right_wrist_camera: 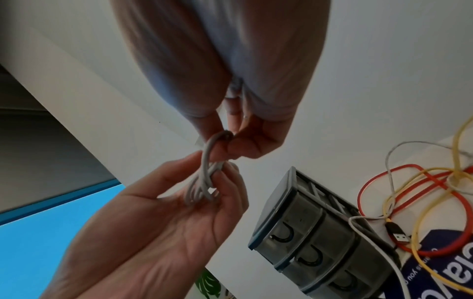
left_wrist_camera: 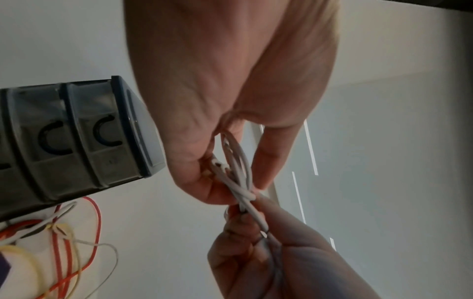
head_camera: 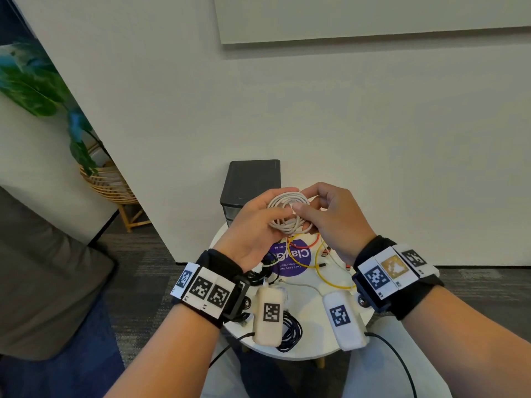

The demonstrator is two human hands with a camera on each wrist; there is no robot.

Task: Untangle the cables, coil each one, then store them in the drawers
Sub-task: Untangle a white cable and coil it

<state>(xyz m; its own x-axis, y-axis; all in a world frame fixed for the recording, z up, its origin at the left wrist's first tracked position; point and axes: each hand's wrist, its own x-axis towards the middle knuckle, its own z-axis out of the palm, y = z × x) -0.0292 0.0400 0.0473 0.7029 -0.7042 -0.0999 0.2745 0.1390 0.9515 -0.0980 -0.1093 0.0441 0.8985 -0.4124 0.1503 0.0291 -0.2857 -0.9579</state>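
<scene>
A coiled white cable (head_camera: 287, 214) is held above the small round white table (head_camera: 310, 346). My left hand (head_camera: 258, 222) grips the coil's left side, fingers curled round the loops (right_wrist_camera: 202, 188). My right hand (head_camera: 324, 214) pinches the coil's right side between thumb and fingers (right_wrist_camera: 225, 141). The left wrist view shows the white cable (left_wrist_camera: 240, 182) wrapped on itself between both hands. Tangled yellow (head_camera: 324, 271), red (head_camera: 304, 245) and thin white cables lie on the table below. The dark drawer unit (head_camera: 250, 185) stands at the table's far edge, its drawers (right_wrist_camera: 307, 242) closed.
A coiled black cable (head_camera: 293, 331) lies near the table's front, another black bundle (head_camera: 258, 274) under my left wrist. A purple round sticker (head_camera: 293, 259) marks the tabletop. A white wall rises behind; a plant in a wicker stand (head_camera: 112, 185) is far left.
</scene>
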